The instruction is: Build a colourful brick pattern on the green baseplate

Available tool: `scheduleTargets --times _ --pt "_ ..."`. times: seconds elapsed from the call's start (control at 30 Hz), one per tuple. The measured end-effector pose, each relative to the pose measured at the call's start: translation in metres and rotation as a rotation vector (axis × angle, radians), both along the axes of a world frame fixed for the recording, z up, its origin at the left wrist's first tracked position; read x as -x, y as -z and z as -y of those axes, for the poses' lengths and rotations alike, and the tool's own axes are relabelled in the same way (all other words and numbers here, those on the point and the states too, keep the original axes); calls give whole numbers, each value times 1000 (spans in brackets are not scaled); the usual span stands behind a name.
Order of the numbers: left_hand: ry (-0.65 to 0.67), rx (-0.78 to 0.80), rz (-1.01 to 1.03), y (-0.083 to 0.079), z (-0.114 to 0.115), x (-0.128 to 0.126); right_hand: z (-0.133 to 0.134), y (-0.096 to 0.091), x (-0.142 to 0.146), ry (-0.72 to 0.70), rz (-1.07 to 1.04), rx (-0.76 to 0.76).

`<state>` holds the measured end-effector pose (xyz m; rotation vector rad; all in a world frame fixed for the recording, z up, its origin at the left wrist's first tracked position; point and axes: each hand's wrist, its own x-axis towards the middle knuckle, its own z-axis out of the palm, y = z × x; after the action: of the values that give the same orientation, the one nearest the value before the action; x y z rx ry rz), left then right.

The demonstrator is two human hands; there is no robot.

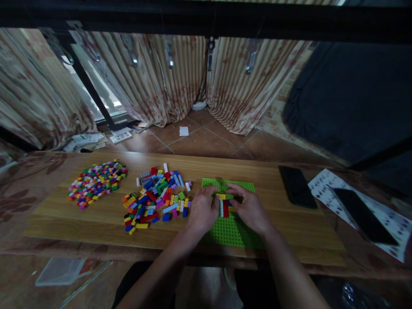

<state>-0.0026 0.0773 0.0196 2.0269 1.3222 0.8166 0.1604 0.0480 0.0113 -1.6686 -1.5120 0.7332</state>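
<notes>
A green studded baseplate [225,234] lies on the wooden board, with a small group of building bricks fixed near its middle. Among them I make out a red brick [225,209], a white brick [221,209] and a yellow brick [221,196]. From the left side, my left hand [204,209] curls its fingers against the group, its thumb by the white brick. My right hand [250,209] is bent round the opposite side, fingers closed in at the red brick and a bit of blue. Both hands cover part of the plate, and their fingertips are partly hidden.
Left of the plate lies a loose pile of larger bricks [161,195], and farther left a heap of small bricks [96,182]. A black phone [298,186] rests on the wooden board [96,227] at right. Beyond it, another dark device [363,214] sits on a printed sheet [325,182].
</notes>
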Motion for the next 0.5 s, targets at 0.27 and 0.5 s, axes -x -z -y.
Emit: scheduleTargets --times 0.27,0.5 --pt "27 5 -26 3 -7 -3 3 -3 -5 -20 -32 -2" --pt "32 -11 -42 1 -8 -4 0 -3 -9 19 2 -27"
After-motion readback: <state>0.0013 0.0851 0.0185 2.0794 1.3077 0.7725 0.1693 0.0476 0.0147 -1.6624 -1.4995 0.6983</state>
